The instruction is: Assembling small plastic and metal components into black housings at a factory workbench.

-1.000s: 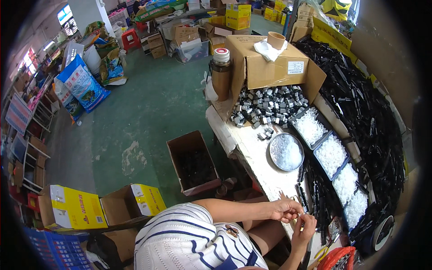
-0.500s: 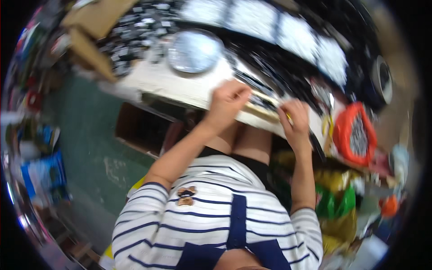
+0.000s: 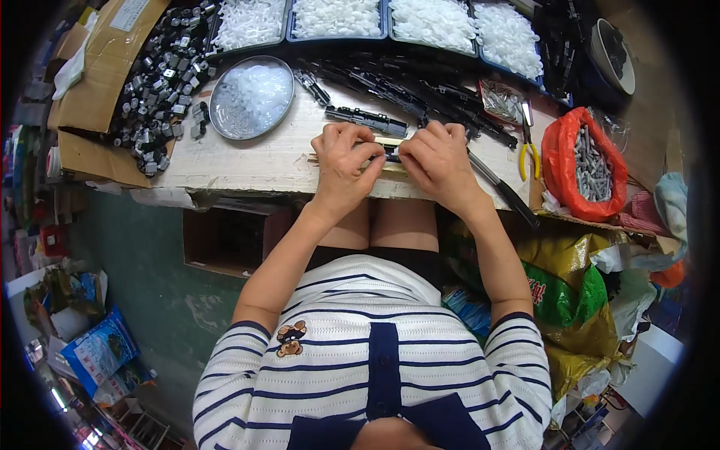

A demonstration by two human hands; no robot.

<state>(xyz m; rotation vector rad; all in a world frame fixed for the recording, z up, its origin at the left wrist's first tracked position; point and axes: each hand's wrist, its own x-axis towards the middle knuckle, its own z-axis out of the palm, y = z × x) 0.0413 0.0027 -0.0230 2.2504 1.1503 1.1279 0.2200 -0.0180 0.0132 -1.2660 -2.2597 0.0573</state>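
Observation:
At the table's near edge, my left hand [image 3: 343, 161] and my right hand [image 3: 441, 163] meet with curled fingers over a small black part [image 3: 391, 151]. It lies at a pale wooden strip fixture [image 3: 393, 168], and the fingers of both hands pinch it from either side. Fingertips cover much of the part, so its exact kind cannot be told. Just beyond the hands lies a long black slotted assembly [image 3: 366, 119]. Beside my right hand rests a tool with a metal shaft and black handle [image 3: 513, 204], its head hidden.
A round metal dish [image 3: 217, 112] holds translucent pieces. Blue trays [image 3: 386, 22] of white plastic parts line the back. Black and grey blocks [image 3: 161, 94] spill from a cardboard box [image 3: 94, 97]. At right are yellow-handled pliers [image 3: 529, 154] and a red bag [image 3: 559, 154] of metal pins.
My hands have come closer together over the fixture, the right one moving left and up. The view has turned and steadied from a blur.

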